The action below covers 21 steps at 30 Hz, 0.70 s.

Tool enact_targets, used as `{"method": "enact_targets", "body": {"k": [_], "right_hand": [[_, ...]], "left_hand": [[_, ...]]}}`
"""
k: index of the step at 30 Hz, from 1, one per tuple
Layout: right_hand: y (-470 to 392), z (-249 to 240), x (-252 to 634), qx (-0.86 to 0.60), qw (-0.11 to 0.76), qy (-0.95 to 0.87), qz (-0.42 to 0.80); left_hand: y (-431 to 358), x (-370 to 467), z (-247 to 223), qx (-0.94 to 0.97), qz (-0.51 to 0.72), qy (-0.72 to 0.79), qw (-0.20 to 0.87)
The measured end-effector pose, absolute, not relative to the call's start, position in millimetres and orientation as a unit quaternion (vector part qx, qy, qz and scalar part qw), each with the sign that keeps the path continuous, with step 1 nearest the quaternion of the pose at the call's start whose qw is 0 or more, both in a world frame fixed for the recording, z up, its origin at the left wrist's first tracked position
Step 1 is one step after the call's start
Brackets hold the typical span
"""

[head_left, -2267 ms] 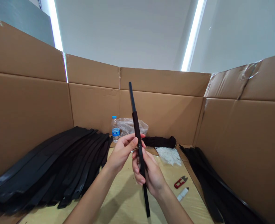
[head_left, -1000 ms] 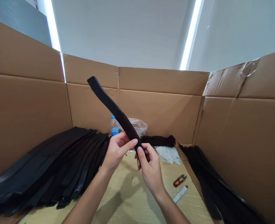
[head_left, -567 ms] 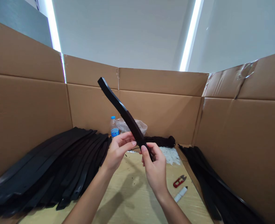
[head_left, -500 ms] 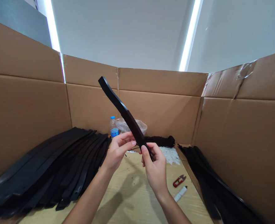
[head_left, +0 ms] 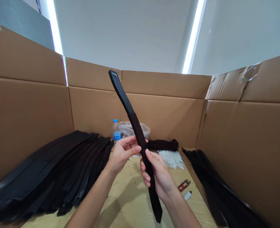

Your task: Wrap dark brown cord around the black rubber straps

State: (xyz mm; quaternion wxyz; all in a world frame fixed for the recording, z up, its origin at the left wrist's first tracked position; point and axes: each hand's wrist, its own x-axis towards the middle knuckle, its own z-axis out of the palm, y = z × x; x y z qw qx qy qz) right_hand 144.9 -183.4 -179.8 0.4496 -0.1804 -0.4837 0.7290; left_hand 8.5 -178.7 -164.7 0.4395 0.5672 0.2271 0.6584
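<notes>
A long curved black strip point(head_left: 137, 128) stands tilted in front of me, its upper end bare and smooth with a small hole, its middle covered in dark brown-black material. My left hand point(head_left: 125, 152) pinches its middle from the left, fingers behind and thumb in front. Just below, my right hand point(head_left: 157, 171) holds it from the right, thumb along the edge and fingers curled round the back. The strip's lower end hangs below my right hand, over the table point(head_left: 123, 202).
Many black strips point(head_left: 59, 164) fan out at the left; more point(head_left: 213, 186) lie at the right. Red snips point(head_left: 184, 185) and a white marker point(head_left: 187, 195) are by my right forearm. Behind are a bottle point(head_left: 116, 134), plastic bag point(head_left: 128, 128), dark yarn bundle point(head_left: 163, 145) and cardboard walls point(head_left: 163, 110).
The strip has turned more upright and rotated, showing its hole and lower end. My right hand has shifted slightly down and rolled, its fingers now visible on the strip's left side.
</notes>
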Motion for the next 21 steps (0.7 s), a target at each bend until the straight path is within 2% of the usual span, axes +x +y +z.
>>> {"method": "enact_targets", "body": {"k": [5, 11, 14, 17, 21], "right_hand": [[-178, -181, 144, -0.182, 0.438, -0.523, 0.708], [-173, -189, 141, -0.275, 0.550, -0.644, 0.455], [-174, -189, 144, -0.274, 0.548, -0.686, 0.392], [-174, -186, 149, -0.272, 0.522, -0.712, 0.384], [-172, -180, 154, -0.251, 0.498, -0.693, 0.457]], "left_hand": [[-179, 10, -164, 0.533, 0.687, 0.263, 0.418], [-180, 15, -159, 0.469, 0.740, 0.307, 0.372], [-181, 14, -158, 0.477, 0.732, 0.308, 0.377], [-182, 11, -157, 0.499, 0.711, 0.304, 0.391], [-182, 7, -156, 0.521, 0.692, 0.291, 0.406]]}}
